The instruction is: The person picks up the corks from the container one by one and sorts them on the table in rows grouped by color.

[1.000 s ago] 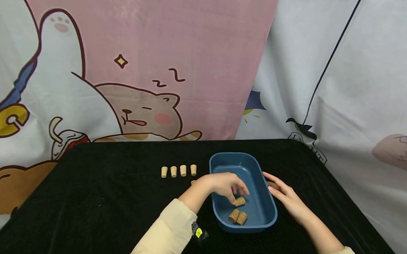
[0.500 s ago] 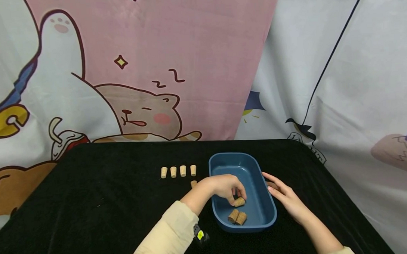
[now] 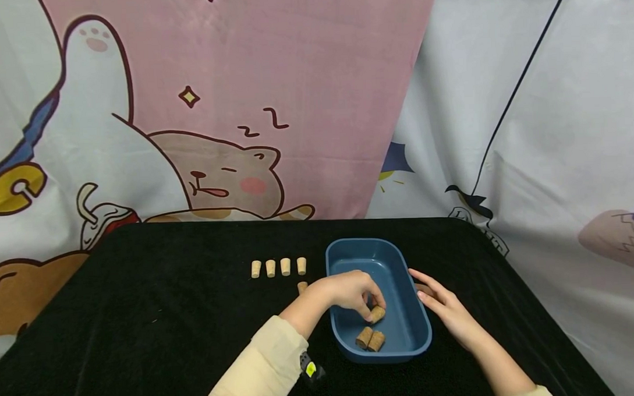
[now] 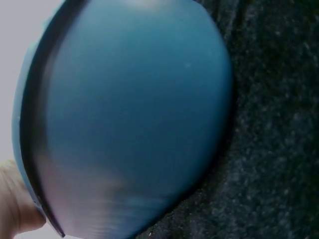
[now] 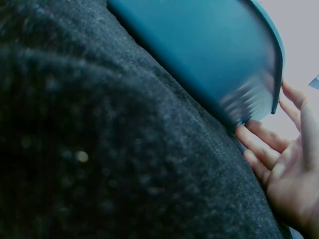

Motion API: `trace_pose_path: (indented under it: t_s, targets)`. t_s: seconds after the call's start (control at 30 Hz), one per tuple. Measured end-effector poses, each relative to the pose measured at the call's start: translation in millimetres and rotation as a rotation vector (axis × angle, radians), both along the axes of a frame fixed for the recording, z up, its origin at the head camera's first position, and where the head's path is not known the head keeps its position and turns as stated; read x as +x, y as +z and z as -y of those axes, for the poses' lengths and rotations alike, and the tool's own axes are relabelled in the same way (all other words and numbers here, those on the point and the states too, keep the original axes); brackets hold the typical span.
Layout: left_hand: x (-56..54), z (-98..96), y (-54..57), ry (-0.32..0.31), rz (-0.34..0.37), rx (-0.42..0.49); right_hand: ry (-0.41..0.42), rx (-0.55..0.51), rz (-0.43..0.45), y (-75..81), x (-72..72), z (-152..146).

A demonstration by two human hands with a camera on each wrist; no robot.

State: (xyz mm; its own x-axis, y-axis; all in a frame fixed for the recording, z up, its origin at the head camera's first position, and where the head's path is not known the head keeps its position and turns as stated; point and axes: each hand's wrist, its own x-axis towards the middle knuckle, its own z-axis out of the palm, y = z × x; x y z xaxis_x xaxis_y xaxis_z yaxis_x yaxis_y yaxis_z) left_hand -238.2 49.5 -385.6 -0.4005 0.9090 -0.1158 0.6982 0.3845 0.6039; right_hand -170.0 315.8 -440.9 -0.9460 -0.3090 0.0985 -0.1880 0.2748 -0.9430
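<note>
In the head view a blue plastic bin [image 3: 417, 334] stands on the black cloth. My left hand [image 3: 349, 290] reaches over its left wall and pinches a brown cork [image 3: 377, 315] between thumb and fingers, low inside the bin. Two more corks, one of them the left cork [image 3: 364, 337], lie side by side near the bin's front end. My right hand [image 3: 449, 313] touches the bin's right outer wall with its fingers extended. The right wrist view shows those fingers [image 5: 259, 144] against the bin [image 5: 209, 45]. From the left wrist, the bin's outer wall [image 4: 134, 99] hides the corks.
Several pale tapered corks stand in a row left of the bin, such as the rightmost cork [image 3: 301, 266]. Another cork [image 3: 302, 287] is partly hidden behind my left wrist. Black cloth [image 3: 169, 319] covers the table, with a printed curtain [image 3: 313, 76] behind it.
My left fingers have closed on the cork in the bin, which has turned and shifted slightly to the right. My right hand and the bin stay in place.
</note>
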Motion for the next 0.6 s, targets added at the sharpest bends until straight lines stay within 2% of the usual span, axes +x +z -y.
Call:
trace_pose_path:
  t_s: [0.17, 0.37, 0.6]
  targets:
    - [-1.5, 2.9, -0.6, 0.001, 0.010, 0.107, -0.006, 0.002, 0.013, 0.0, 0.0, -0.2]
    - [1.8, 10.2, 1.0, 0.001, -0.047, 0.232, -0.002, 0.006, 0.016, -0.3, 0.2, 0.6]
    - [13.1, 26.5, 3.8, 0.068, -0.112, 0.354, 0.000, 0.005, 0.005, 0.5, 0.6, 0.4]
